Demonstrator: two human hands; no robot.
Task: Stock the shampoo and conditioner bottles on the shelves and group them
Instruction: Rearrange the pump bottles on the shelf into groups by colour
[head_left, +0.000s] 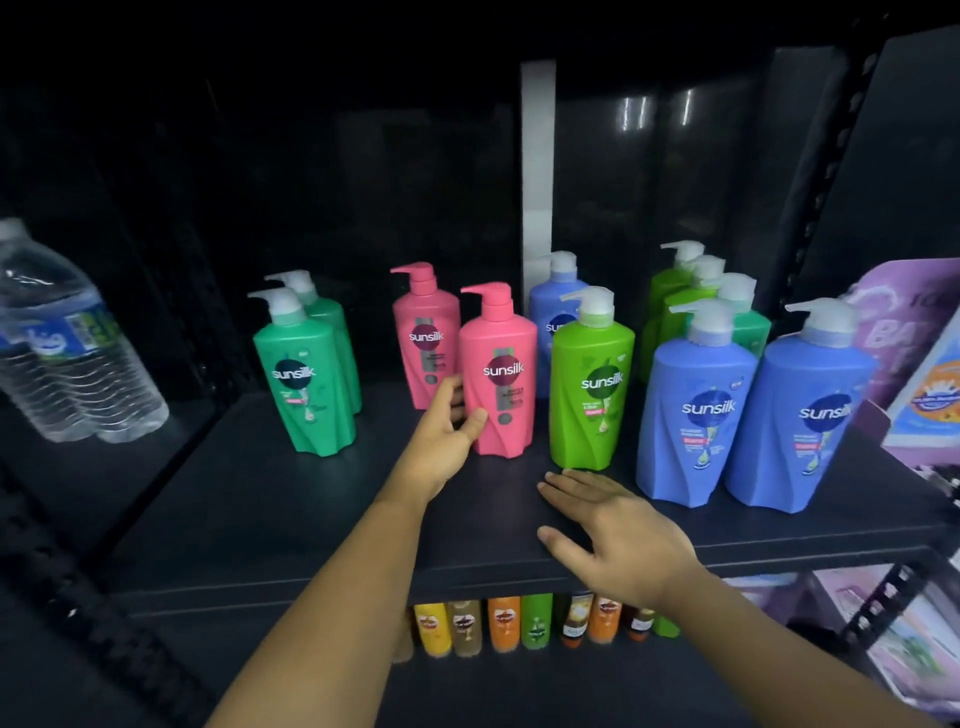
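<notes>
Near pink bottle (501, 374) stands right of the left hand (447, 426), whose fingers (456, 395) curl round its side. The right hand (618, 535), fingers straight and empty, is over the shelf (291, 509).

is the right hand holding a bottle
No, the right hand is open with straight fingers above the shelf, in front of the front lime bottle, gripping nothing.

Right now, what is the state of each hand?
Left hand: grips the front pink bottle.
Right hand: open, fingers straight, holding nothing.
</notes>
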